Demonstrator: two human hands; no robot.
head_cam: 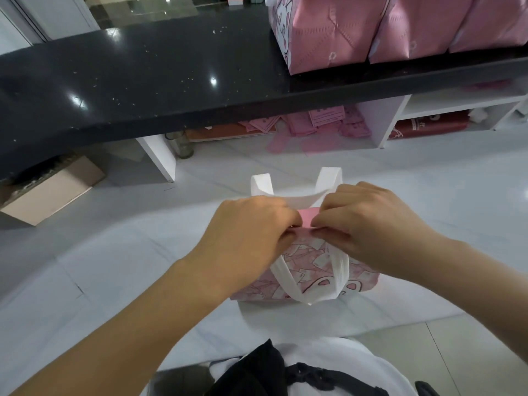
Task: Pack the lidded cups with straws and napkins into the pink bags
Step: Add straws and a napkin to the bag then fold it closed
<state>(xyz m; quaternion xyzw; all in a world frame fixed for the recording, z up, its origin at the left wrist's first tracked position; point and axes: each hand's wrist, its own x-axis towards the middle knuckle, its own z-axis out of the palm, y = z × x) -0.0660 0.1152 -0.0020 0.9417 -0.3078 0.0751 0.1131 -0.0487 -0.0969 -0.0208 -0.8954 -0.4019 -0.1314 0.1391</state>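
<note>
Left hand point(251, 227), right hand point(368, 221) pinch pink bag point(311, 270) top edge; bag body below grip.

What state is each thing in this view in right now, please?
pink bag: upright on the white surface, top pinched together by both hands; contents hidden.
left hand: pinching the bag's top edge.
right hand: pinching the same edge.
white handles: far one standing up, near one hanging down.
pink bags on the black counter: upright, side by side.
cardboard box: open, under the counter.

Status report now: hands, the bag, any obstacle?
Left hand and right hand both pinching top edge of pink bag. Bag held mid-air, mouth pressed closed. Nothing blocking.
</note>
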